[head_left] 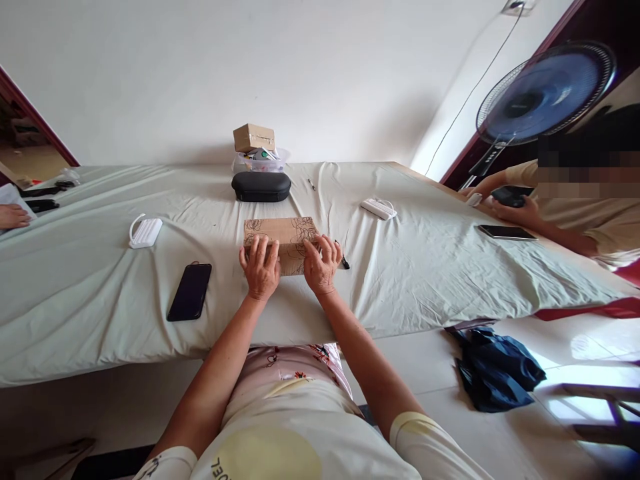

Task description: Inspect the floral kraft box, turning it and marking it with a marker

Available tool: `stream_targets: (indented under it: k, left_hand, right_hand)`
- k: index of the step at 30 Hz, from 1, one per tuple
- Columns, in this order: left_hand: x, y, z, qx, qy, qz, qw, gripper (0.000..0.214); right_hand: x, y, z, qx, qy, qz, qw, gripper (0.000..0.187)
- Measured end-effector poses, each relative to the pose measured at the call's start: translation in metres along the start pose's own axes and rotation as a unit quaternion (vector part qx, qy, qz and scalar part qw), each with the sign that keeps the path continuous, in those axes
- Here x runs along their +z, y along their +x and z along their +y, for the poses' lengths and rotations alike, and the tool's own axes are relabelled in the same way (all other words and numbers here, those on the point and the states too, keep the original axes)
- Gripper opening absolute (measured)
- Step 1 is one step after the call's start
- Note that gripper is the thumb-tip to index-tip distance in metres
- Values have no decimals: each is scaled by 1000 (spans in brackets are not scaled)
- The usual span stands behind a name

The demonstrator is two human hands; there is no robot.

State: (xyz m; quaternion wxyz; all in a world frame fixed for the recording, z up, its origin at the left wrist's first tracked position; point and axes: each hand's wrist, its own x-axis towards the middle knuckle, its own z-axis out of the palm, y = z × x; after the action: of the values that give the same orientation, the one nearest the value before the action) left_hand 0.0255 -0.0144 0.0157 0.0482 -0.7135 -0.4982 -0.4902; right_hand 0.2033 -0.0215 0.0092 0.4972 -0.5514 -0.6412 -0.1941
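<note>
A piece of brown cardboard [280, 230] with dark scribbled loops lies in front of me on the cloth, with a crease or raised fold running across its middle. My left hand [261, 268] grips its left part, fingers bent over the fold. On the right part, my right hand [321, 265] holds the cardboard the same way, thumb towards the middle. The undersides of my fingers are hidden. Close beside my right hand a black pen-like item [345, 264] sticks out, partly covered.
A black phone [189, 292] and a white corded device [146, 233] lie left. Beyond the cardboard are a black case [261, 187], a plastic basket [275, 163] and a small carton [253, 137]. Another white device [379, 209] lies right. A co-worker [565, 213] sits near a fan [545, 93].
</note>
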Motion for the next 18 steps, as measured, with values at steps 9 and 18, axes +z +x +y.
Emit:
stream_targets:
  k: [9, 18]
  left_hand:
    - [-4, 2, 4, -5, -7, -16, 1000, 40]
    - [-6, 4, -8, 0, 6, 7, 1000, 42]
  right_hand:
    - [6, -4, -19, -71, -10, -60, 996, 49]
    - [2, -1, -6, -77, -3, -76, 994, 50]
